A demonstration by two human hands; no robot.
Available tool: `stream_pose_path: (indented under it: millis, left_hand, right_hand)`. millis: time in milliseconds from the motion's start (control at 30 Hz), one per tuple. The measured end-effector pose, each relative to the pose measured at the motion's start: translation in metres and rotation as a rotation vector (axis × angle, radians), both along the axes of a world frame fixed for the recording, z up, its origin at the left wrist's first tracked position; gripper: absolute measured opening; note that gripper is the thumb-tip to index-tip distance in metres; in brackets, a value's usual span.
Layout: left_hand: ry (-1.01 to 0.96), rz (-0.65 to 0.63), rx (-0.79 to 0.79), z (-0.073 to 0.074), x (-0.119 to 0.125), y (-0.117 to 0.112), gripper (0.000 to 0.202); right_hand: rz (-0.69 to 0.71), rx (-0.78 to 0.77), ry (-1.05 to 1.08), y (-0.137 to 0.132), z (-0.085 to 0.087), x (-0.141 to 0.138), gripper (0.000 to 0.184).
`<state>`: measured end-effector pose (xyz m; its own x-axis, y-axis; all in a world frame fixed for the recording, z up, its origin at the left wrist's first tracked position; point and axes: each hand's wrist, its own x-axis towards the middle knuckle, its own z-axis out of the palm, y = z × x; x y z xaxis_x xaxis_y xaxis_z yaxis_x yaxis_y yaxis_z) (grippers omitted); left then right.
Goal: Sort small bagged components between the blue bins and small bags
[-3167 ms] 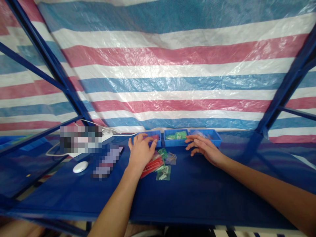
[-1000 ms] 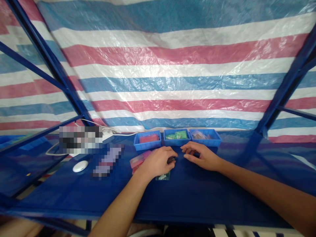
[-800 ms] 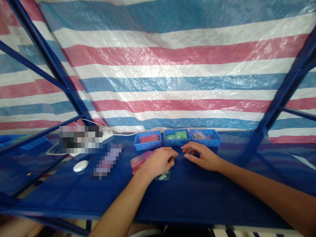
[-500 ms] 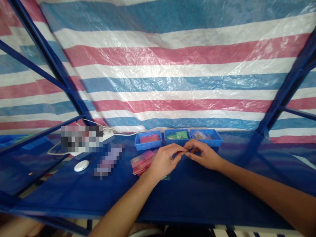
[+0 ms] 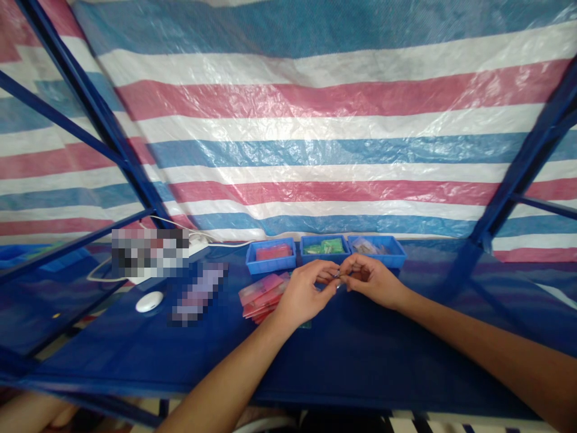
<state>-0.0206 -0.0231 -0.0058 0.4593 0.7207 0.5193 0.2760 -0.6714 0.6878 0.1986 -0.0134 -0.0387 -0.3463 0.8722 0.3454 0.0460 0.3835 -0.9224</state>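
My left hand (image 5: 311, 291) and my right hand (image 5: 372, 281) meet above the blue table, fingertips pinched together. Between them is a tiny shiny piece (image 5: 338, 287), too small to name. Beside my left wrist lies a loose pile of red packets (image 5: 261, 294), partly covered by that hand. Just behind my hands stand blue bins: one with red packets (image 5: 273, 252), one with green packets (image 5: 331, 246), and one with clear bags of small parts (image 5: 366, 246).
A white oval device (image 5: 149, 302) rests on the blue table (image 5: 383, 367) at the left, near a blurred-out flat item (image 5: 198, 294). Power cords (image 5: 225, 245) run along the back. Blue metal posts (image 5: 518, 162) frame a striped tarp (image 5: 324, 132). Another person's arm (image 5: 36, 412) shows at lower left.
My fingers have shifted slightly at the pinch, and a small shiny bit now shows between the fingertips. The bins and the packet pile stay where they were.
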Motion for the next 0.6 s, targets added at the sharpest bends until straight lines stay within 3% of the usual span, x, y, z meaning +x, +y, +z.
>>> stream_pose_path:
  millis: [200,400,600]
  left_hand:
    - [0.028,0.008,-0.027,-0.001,-0.002,0.001,0.021]
    - [0.038,0.010,-0.018,-0.001,-0.003,-0.001,0.036]
    - [0.118,0.010,0.024,0.001,-0.003,-0.004,0.041]
  right_hand:
    - [0.030,0.035,-0.040,-0.006,0.006,-0.001,0.025]
    - [0.047,0.085,-0.177,-0.011,0.013,0.000,0.027]
    - [0.048,0.169,-0.179,-0.010,0.009,0.000,0.020]
